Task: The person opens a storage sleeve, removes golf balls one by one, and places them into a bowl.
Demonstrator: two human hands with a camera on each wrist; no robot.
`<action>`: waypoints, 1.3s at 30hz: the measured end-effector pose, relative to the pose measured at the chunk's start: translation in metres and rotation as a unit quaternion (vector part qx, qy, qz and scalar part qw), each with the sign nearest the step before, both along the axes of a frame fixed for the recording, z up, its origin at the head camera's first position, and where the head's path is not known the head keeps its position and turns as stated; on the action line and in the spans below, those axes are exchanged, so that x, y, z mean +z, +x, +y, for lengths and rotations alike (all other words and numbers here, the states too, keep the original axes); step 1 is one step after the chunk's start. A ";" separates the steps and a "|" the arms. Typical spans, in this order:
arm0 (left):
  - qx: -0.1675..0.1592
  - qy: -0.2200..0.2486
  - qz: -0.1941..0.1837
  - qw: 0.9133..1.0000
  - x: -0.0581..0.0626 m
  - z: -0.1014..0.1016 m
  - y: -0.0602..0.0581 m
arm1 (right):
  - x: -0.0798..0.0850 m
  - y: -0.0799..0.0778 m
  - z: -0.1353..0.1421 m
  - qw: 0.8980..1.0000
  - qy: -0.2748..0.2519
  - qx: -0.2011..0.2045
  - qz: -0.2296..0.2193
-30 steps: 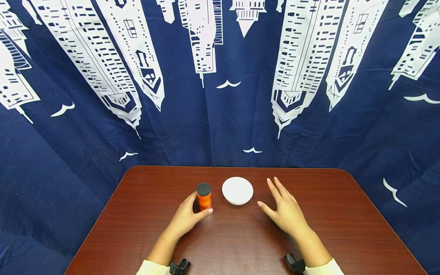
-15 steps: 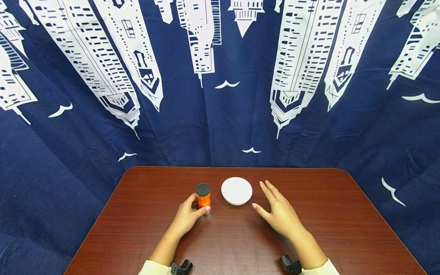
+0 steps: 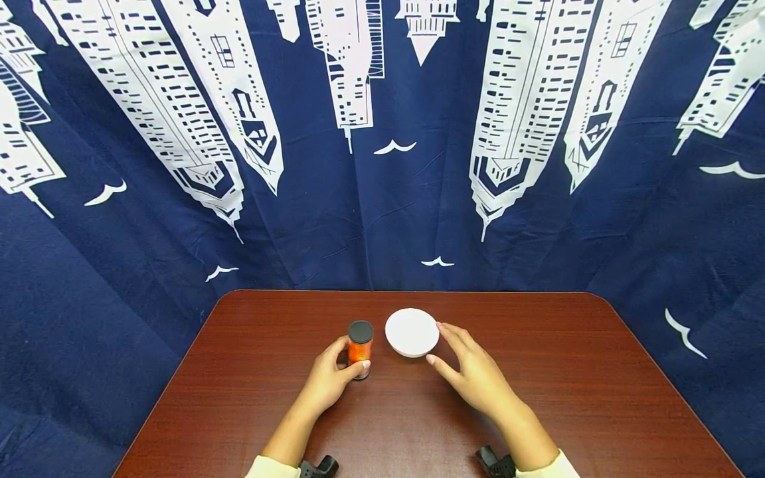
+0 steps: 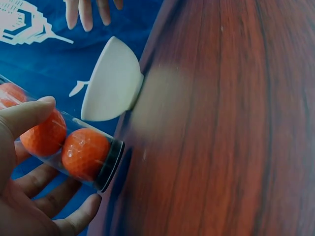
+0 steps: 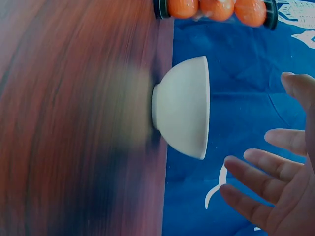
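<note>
Orange balls (image 4: 86,153); blk cap (image 3: 361,330); wht bowl (image 3: 412,332); red-brn table (image 3: 568,358); blue/wht skyline cloth (image 3: 406,199).

From high on its near side, the head view looks forward and down past the bowl (image 3: 412,332). Lower and closer, the wrist views, tipped sideways, face it from near left and near right, both sharing bowl and tube (image 3: 360,350).

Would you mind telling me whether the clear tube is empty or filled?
Filled: the clear tube holds three orange golf balls between its black caps, as the right wrist view shows.
</note>
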State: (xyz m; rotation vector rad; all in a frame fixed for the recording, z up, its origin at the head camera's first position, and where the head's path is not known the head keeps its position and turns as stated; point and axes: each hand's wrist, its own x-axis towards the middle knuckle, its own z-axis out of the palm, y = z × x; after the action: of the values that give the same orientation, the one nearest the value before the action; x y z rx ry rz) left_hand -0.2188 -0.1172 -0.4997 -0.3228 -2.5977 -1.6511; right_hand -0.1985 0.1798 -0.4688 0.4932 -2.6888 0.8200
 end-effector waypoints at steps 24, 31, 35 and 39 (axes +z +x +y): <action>0.003 -0.063 0.065 0.996 0.008 0.023 0.011 | 0.009 0.006 -0.028 0.997 -0.041 0.070 0.002; -0.020 -0.090 0.084 0.992 0.007 0.028 0.015 | 0.010 0.007 -0.036 0.995 -0.054 0.087 0.019; -0.026 -0.096 0.090 0.991 0.007 0.029 0.015 | 0.010 0.008 -0.038 0.992 -0.065 0.103 0.041; -0.029 -0.102 0.092 0.990 0.009 0.031 0.017 | 0.009 0.007 -0.040 0.988 -0.075 0.116 0.062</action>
State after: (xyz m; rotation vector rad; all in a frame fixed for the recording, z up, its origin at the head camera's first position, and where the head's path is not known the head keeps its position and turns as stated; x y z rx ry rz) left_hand -0.2023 -0.0865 -0.4908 -0.5380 -2.6408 -1.3027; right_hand -0.1913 0.1395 -0.4600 0.8026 -2.4644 1.0102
